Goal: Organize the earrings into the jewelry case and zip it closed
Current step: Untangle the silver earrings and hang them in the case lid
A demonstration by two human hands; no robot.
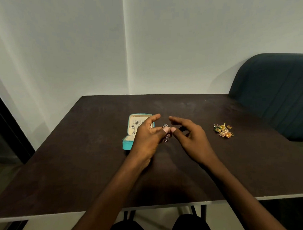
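A small turquoise jewelry case (126, 142) lies open on the dark table, its cream lid holding several silver earrings. My left hand (146, 137) hovers in front of the case and hides part of it. My right hand (189, 135) is just to its right. Thumb and finger of both hands pinch a dangling silver earring (165, 126) between them, above the table. A heap of gold, green and orange earrings (223, 130) lies further right on the table.
The dark table (97, 169) reaches to a pale wall at the back. A dark teal chair (276, 92) stands at the table's right side. My knees show below the table's front edge.
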